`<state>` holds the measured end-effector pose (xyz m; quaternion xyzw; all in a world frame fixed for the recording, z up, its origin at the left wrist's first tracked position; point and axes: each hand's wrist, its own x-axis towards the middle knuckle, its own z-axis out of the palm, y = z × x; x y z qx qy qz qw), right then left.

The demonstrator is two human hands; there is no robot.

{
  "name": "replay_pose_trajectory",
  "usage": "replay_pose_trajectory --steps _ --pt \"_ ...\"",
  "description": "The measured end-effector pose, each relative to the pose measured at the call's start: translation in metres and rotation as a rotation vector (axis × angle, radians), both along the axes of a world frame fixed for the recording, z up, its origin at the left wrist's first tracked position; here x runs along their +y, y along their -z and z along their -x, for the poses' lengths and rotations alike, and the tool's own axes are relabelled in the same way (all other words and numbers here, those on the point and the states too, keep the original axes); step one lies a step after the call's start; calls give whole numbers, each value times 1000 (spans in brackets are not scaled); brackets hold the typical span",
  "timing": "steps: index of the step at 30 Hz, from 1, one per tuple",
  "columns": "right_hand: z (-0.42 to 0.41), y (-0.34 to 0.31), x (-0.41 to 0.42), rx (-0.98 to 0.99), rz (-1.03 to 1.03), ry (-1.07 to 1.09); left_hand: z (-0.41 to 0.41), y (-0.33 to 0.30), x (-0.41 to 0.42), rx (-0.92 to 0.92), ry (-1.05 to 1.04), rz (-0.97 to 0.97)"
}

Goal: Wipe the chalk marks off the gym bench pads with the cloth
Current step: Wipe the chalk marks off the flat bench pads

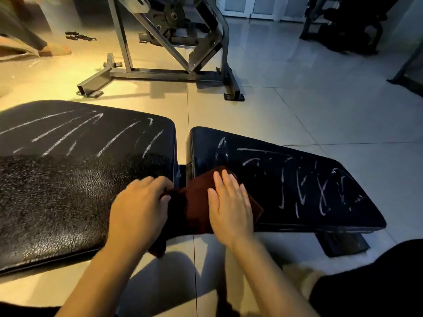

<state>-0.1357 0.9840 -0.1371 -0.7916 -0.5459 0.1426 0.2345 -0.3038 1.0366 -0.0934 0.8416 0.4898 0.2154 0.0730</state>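
Observation:
Two black bench pads lie side by side with a narrow gap between them. The left pad has white chalk streaks across its far half; its near half looks dark and free of marks. The right pad is covered with chalk scribbles. A dark red cloth spans the gap and drapes over the near edge. My left hand pinches the cloth's left end at the left pad's corner. My right hand presses flat, fingers straight, on the cloth on the right pad's left end.
A grey steel gym machine frame stands on the tiled floor beyond the pads. Another person's foot in a sandal is at the far left. Dark equipment sits at the back right. My knee is at the lower right.

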Motion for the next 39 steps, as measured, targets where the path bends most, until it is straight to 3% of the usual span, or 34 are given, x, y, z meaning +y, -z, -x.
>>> replay_pose_trajectory --steps 7,12,20,27,34,39 --pt "-9 5 -8 -66 173 1 -13 16 12 -86 -13 -98" --pt "-38 6 38 -12 157 78 -27 17 29 -151 -38 -68" --pt "-21 -1 -31 -46 316 55 -33 20 30 -71 -8 -65" --pt "-51 3 32 -48 266 61 -32 21 27 -17 17 -99" --pt "-6 -1 3 -63 112 -231 -31 20 27 31 28 -143" --pt "-42 9 -8 -50 206 13 -34 20 26 46 92 -155"
